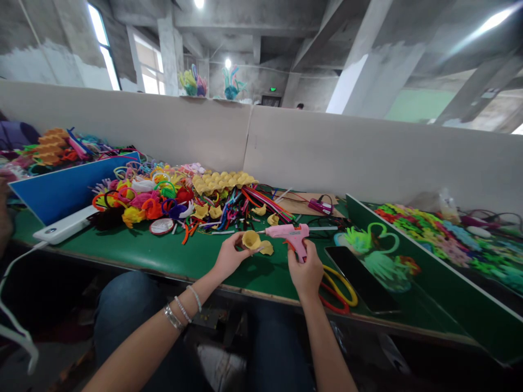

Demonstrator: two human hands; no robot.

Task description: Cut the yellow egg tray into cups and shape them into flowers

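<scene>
My left hand (pixel 232 253) pinches a yellow cardboard cup (pixel 250 240) near the table's front edge. Another yellow piece (pixel 267 248) lies just right of the cup, close to my left fingertips. A pink glue gun (pixel 295 237) is in my right hand (pixel 306 269), its fingers wrapped round the handle. The gun's nozzle points left and meets or nearly meets the cup's rim; whether they touch is too small to tell.
Pipe cleaners (pixel 151 204) and a yellow egg tray (pixel 223 182) lie behind on the green table (pixel 183 262). A black phone (pixel 359 280), yellow-handled scissors (pixel 341 286) and a green divider (pixel 425 272) stand right. A blue divider (pixel 77 188) and white power strip (pixel 65 225) are left.
</scene>
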